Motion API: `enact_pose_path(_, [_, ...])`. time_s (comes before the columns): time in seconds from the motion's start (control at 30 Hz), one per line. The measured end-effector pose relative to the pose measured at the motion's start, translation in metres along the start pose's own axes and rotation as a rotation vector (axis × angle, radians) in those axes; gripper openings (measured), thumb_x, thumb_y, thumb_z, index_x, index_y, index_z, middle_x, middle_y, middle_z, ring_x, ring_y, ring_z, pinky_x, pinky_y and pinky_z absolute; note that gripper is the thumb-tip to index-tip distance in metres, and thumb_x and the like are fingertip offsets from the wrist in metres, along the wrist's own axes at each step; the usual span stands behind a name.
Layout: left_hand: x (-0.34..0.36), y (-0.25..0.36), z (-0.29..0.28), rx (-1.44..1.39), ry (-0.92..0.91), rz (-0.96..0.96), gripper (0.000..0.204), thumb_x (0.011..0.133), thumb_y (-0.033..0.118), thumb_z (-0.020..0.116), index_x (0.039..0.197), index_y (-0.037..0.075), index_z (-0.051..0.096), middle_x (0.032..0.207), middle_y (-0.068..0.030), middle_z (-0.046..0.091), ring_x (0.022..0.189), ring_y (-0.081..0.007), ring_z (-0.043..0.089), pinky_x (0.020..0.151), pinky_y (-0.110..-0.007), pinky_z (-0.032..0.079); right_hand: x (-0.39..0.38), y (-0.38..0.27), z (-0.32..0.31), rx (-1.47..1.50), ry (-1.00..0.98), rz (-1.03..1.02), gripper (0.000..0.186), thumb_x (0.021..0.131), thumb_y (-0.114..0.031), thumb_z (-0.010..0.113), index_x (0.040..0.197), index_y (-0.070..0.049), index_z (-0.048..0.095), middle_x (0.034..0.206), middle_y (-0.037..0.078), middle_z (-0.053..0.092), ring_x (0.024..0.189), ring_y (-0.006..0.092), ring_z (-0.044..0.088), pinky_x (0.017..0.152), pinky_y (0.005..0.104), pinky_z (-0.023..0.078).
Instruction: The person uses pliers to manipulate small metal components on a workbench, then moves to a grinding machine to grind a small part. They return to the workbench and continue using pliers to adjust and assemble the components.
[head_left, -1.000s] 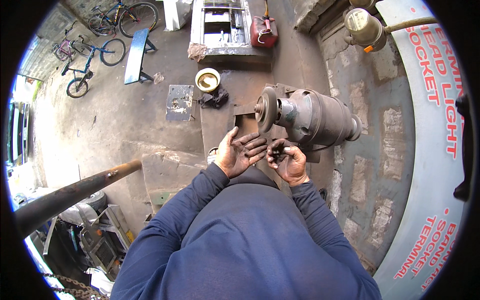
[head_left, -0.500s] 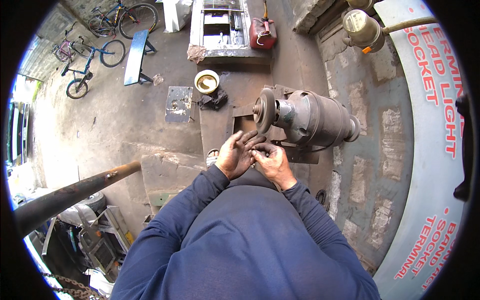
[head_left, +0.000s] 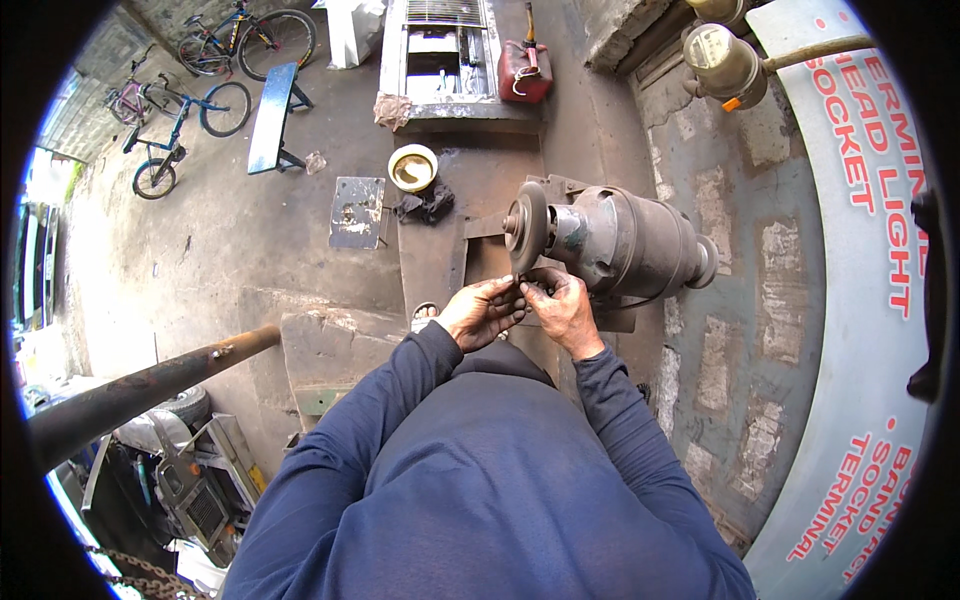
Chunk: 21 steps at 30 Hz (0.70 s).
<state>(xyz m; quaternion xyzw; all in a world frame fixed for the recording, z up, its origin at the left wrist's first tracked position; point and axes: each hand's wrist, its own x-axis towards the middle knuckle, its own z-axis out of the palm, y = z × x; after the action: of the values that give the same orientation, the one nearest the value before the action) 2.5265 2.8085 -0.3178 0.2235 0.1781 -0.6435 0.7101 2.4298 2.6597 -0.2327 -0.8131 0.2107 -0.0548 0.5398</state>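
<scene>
Just below a motor-driven grinding wheel (head_left: 529,228), my two hands meet at the fingertips. My left hand (head_left: 484,314) is closed in a pinch, thumb and forefinger together near the wheel's lower edge. Pressed close beside it, my right hand (head_left: 564,312) also pinches with thumb and forefinger. Whatever sits between the fingertips is small, dark and mostly hidden, so I cannot name it. The wheel is mounted on the left end of a grimy grey electric motor (head_left: 640,240). Whether the fingertips or the piece touch the wheel, I cannot tell.
Beyond the wheel stand a pail (head_left: 413,168) of brownish liquid, a dark rag (head_left: 428,203) and a worn small stool (head_left: 357,212). A red fuel can (head_left: 525,72) is farther back. A rusty pipe (head_left: 160,380) juts in from the left; a lettered signboard (head_left: 850,300) lines the right.
My left hand has turned from an open palm with spread fingers to a pinch beside the right fingertips. My right hand has moved slightly up and right, closer to the wheel.
</scene>
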Motion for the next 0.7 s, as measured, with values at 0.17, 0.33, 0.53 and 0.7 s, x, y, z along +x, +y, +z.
enact_pose_path(0.17, [0.006,0.003,-0.003,-0.059,0.029,-0.105,0.013,0.104,0.020,0.067,0.108,0.007,0.069,0.101,-0.0042,0.070,0.094,-0.0174,0.067,0.087,-0.034,0.058,0.002,0.020,0.000,0.163,-0.060,0.145,0.016,0.097,-0.005,0.069,0.107,0.006,0.072,0.101,0.010,0.077,0.089,0.0138,0.069,0.082,0.0311,0.055])
enact_pose_path(0.33, [0.012,0.003,-0.007,-0.124,0.028,-0.119,0.014,0.103,0.020,0.067,0.104,0.006,0.069,0.099,-0.0053,0.069,0.091,-0.0177,0.065,0.085,-0.035,0.057,0.004,0.023,0.007,0.314,0.020,0.240,0.017,0.096,-0.006,0.071,0.107,0.006,0.073,0.101,0.009,0.078,0.090,0.0137,0.069,0.082,0.0312,0.055])
enact_pose_path(0.53, [0.018,-0.003,-0.011,-0.174,0.027,-0.109,0.015,0.103,0.020,0.067,0.104,0.006,0.070,0.096,-0.0054,0.069,0.088,-0.0173,0.067,0.081,-0.033,0.059,0.002,0.042,0.014,0.369,0.072,0.327,0.017,0.097,-0.010,0.072,0.105,0.004,0.074,0.099,0.007,0.077,0.088,0.0134,0.069,0.080,0.0302,0.054])
enact_pose_path(0.7, [0.017,-0.003,-0.003,-0.156,0.046,-0.114,0.015,0.104,0.021,0.067,0.105,0.007,0.070,0.094,-0.0045,0.070,0.085,-0.0164,0.067,0.080,-0.031,0.058,-0.002,0.043,0.018,0.466,0.123,0.328,0.014,0.099,-0.013,0.072,0.105,0.000,0.073,0.080,-0.002,0.065,0.065,0.0063,0.053,0.060,0.0242,0.041])
